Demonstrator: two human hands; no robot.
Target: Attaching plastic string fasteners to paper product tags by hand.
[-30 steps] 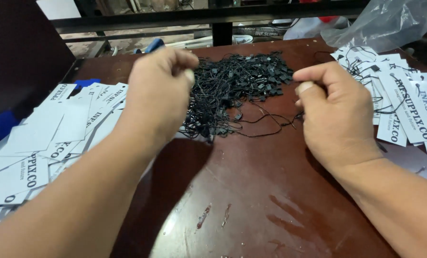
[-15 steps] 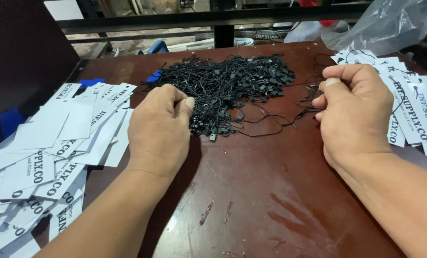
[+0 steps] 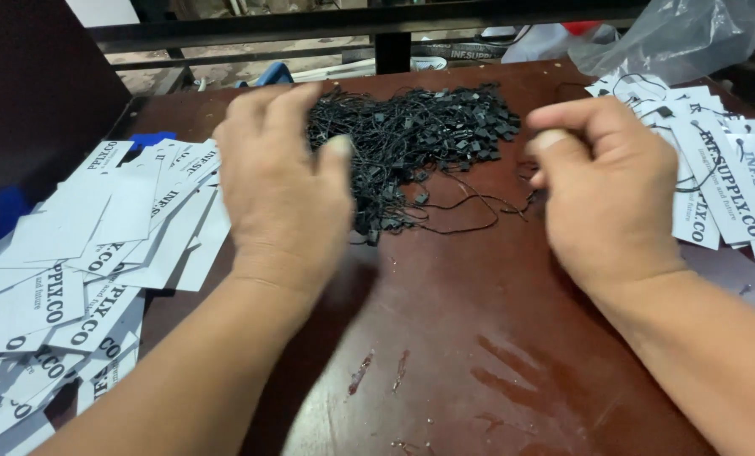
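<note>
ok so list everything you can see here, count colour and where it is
heap of black string tag loops with small plastic locks: one pile, too many to count, black, centre back of the table
loose white paper hang tags with dark print: a big spread, white, left side of the table
white paper hang tags already strung: a smaller pile, white with black strings, right side
dark red-brown wooden table: one, scuffed, under everything
clear plastic bag: one, see-through, far right corner
blue objects: two or three, blue, far left edge, kind unclear
black metal rail: one, behind the table
left hand: fingers spread over the heap's left edge
right hand: fingers curled in a closed grip beside the heap
</note>
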